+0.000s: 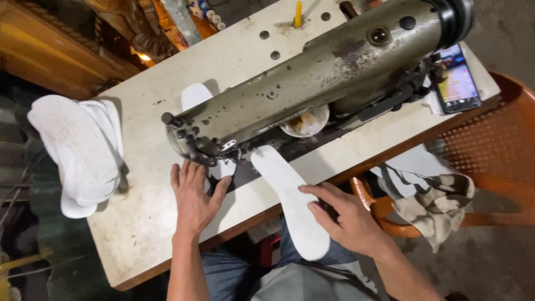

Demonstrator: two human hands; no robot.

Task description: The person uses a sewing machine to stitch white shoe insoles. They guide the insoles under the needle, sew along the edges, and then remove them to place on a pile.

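Note:
A grey-green industrial sewing machine (323, 72) lies across a worn white table (139, 223). A long white insole (287, 195) stretches from under the needle end toward me and hangs over the table's front edge. My left hand (194, 195) rests flat, fingers spread, on the table and on a white piece just below the needle end. My right hand (345, 214) presses on the insole's right edge near its middle, fingers bent. Another white insole (195, 96) pokes out behind the machine.
A stack of white insoles (81, 150) sits at the table's left edge. A lit phone (457, 81) lies at the right end. An orange chair (490, 161) with a cloth (434, 203) stands to the right. A small white bowl (305, 124) is under the machine arm.

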